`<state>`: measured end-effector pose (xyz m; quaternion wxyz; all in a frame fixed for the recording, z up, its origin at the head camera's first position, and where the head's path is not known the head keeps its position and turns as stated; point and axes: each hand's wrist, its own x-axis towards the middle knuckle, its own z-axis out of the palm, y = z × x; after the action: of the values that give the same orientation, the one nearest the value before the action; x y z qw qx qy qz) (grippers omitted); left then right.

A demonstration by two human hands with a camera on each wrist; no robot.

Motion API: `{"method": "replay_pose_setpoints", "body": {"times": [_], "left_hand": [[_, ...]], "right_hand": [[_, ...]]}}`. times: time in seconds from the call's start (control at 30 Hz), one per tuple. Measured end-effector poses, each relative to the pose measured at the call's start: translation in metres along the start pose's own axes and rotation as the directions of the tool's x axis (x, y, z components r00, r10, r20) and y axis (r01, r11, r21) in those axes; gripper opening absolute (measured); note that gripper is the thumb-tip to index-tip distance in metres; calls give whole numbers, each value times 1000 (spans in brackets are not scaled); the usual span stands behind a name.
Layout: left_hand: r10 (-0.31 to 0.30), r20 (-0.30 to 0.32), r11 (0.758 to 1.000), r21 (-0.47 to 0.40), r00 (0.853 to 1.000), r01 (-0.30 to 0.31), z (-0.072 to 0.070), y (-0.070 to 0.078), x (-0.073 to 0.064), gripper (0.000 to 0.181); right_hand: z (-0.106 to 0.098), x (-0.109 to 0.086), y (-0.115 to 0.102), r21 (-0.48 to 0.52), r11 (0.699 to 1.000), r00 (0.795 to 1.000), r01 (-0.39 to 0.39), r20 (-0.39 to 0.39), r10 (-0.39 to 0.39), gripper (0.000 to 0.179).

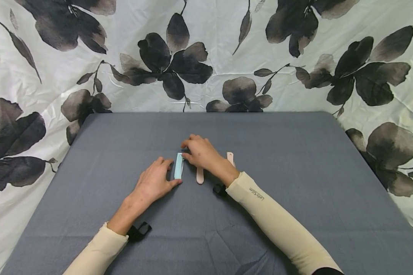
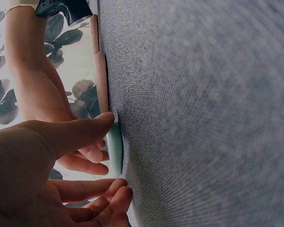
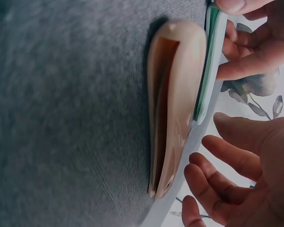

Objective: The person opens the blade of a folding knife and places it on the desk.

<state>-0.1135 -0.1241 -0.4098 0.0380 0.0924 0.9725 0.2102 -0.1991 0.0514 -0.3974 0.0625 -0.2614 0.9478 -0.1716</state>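
Observation:
A light blue folding knife (image 1: 178, 166) lies folded on the cloth, a thin silver blade edge showing along its right side. At its near end is the thumb of my left hand (image 1: 155, 182), with the curled fingers along its left side, lightly holding it. My right hand (image 1: 202, 153) hovers by the far end, fingers loosely bent and thumb close to the knife; the right wrist view shows a gap between them. Under the right hand lies a pink folding knife (image 3: 184, 80), its blade tucked in the handle slot, partly hidden in the head view.
A second pink folding knife (image 1: 230, 157) lies farther right, partly covered by the right forearm. All rest on a grey cloth-covered table (image 1: 296, 160). Behind it hangs a white curtain (image 1: 227, 34) with dark flowers. Black wrist cameras (image 1: 140, 231) sit beneath both wrists.

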Motion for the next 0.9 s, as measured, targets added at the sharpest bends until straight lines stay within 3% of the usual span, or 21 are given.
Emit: {"method": "replay_pose_setpoints", "body": {"times": [0.53, 0.9], "left_hand": [[1, 23, 1000, -28, 1000, 0, -3, -3, 2, 62], [21, 31, 989, -150, 999, -16, -1, -4, 1, 54]], "right_hand": [[3, 1, -4, -29, 999, 999, 13, 41, -12, 31], [3, -2, -3, 65, 998, 1000, 3, 13, -4, 31]]}}
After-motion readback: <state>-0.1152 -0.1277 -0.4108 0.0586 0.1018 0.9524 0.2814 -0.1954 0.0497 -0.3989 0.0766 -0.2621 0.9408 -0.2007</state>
